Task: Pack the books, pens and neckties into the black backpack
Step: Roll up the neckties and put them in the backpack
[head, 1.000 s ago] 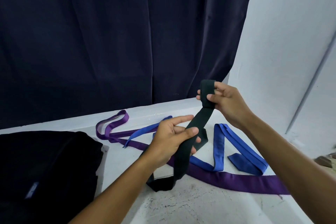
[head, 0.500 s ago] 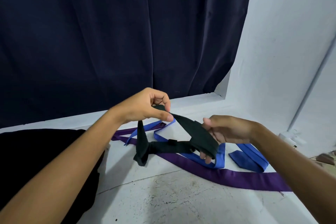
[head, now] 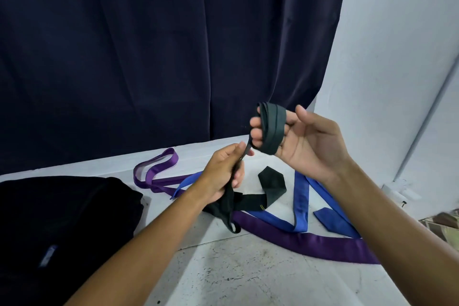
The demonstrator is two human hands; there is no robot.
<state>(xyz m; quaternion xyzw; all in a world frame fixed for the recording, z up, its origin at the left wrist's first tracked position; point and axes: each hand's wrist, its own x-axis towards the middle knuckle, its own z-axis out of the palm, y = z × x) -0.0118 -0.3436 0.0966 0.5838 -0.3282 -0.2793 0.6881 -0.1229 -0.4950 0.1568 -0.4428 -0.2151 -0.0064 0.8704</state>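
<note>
A black necktie (head: 272, 129) is wound in several turns round the fingers of my right hand (head: 308, 141), held palm up above the table. My left hand (head: 222, 174) pinches the tie's strand just below that coil. The tie's wide pointed end (head: 272, 182) lies on the white table (head: 248, 271). A blue necktie (head: 300, 196) and a purple necktie (head: 298, 238) lie spread under my arms. The black backpack (head: 62, 221) lies flat at the left. No books or pens are in sight.
A dark navy curtain (head: 161, 57) hangs behind the table. A white wall (head: 397, 69) rises at the right. A patterned object (head: 444, 226) shows at the right edge.
My right hand has risen and turned palm up, with more turns of the black tie round its fingers. My left hand has dropped lower and slid along the strand.
</note>
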